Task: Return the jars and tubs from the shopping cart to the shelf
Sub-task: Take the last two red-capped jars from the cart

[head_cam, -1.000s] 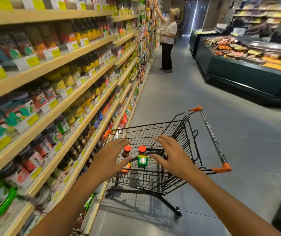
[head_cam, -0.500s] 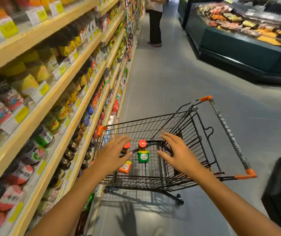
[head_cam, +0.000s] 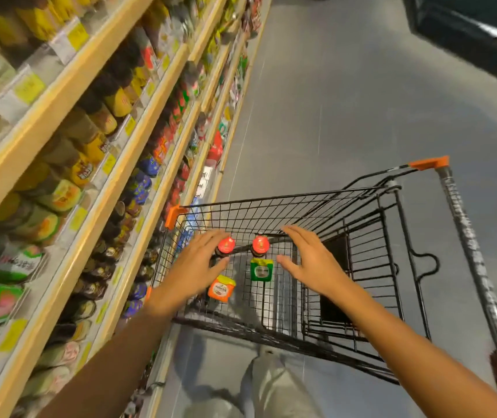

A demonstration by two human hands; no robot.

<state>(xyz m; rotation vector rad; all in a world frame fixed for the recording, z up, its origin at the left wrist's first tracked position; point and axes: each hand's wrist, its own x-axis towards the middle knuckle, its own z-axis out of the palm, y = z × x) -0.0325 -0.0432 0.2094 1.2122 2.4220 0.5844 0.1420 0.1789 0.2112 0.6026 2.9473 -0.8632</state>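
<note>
A black wire shopping cart [head_cam: 361,224] with orange corners stands beside the shelf [head_cam: 99,212]. On its floor stand two dark jars with red lids, the left jar [head_cam: 226,245] and the right jar [head_cam: 260,244]. In front of them lie a green tub [head_cam: 261,270] and an orange tub [head_cam: 221,289]. My left hand [head_cam: 194,268] reaches into the cart with fingers spread, just left of the left jar and above the orange tub. My right hand [head_cam: 310,263] hovers with straight fingers to the right of the green tub. Neither hand holds anything.
The wooden shelves on the left are packed with jars and tubs behind yellow price tags [head_cam: 30,89]. Grey floor [head_cam: 346,101] runs ahead down the aisle. A dark counter [head_cam: 467,31] stands at the upper right. My trouser leg [head_cam: 271,384] shows below the cart.
The view has tilted further down toward the cart. Both hands have moved deeper into the cart, closer to the jars and tubs.
</note>
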